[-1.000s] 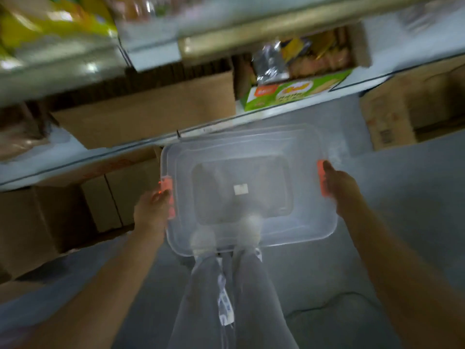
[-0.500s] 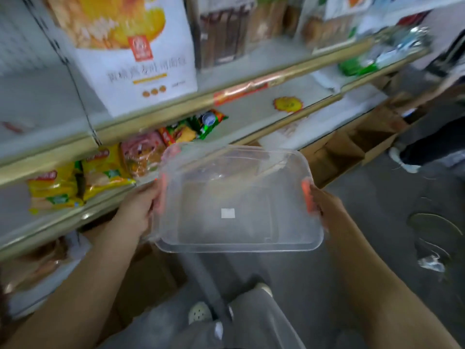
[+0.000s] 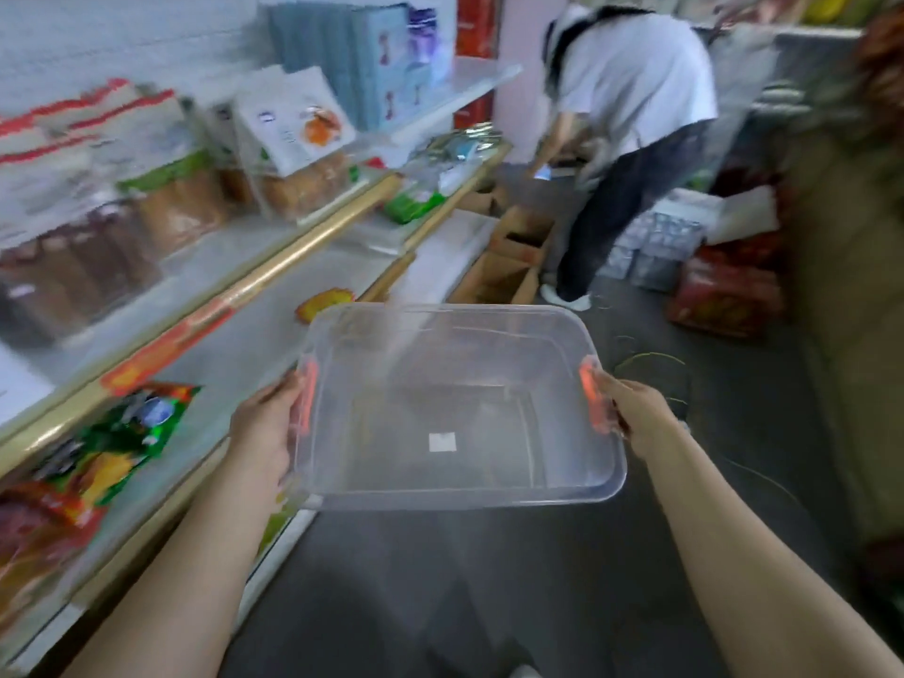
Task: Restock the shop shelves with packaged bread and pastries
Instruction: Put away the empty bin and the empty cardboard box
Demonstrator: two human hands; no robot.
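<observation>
Bin (image 3: 455, 501) empty, left hand (image 3: 261, 433) and right hand (image 3: 636, 418) both curled round its orange handles (image 3: 308, 398), swing wide and I could knock packets (image 3: 142, 423) off the shelf edge (image 3: 303, 247).

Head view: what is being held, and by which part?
The clear plastic bin, by its orange end handles: left hand on one, right hand on the other.
</observation>
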